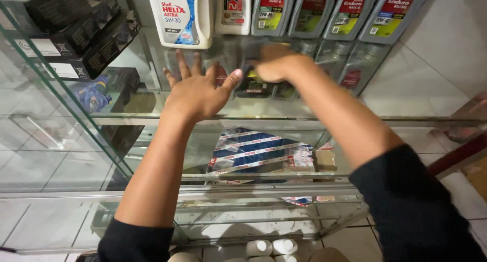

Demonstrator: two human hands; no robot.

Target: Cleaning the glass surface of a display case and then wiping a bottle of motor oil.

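The left hand (198, 92) is spread wide open and holds nothing. The right hand (276, 64), at its 2 o'clock, is blurry, with its grip closed around a small dark bottle (252, 84) on the glass shelf (127, 112). Grey oil bottles (350, 11) stand at 12 o'clock.

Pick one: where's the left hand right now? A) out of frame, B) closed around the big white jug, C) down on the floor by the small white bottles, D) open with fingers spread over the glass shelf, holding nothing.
D: the left hand is open, fingers spread above the glass shelf, below the white jug and not touching it.
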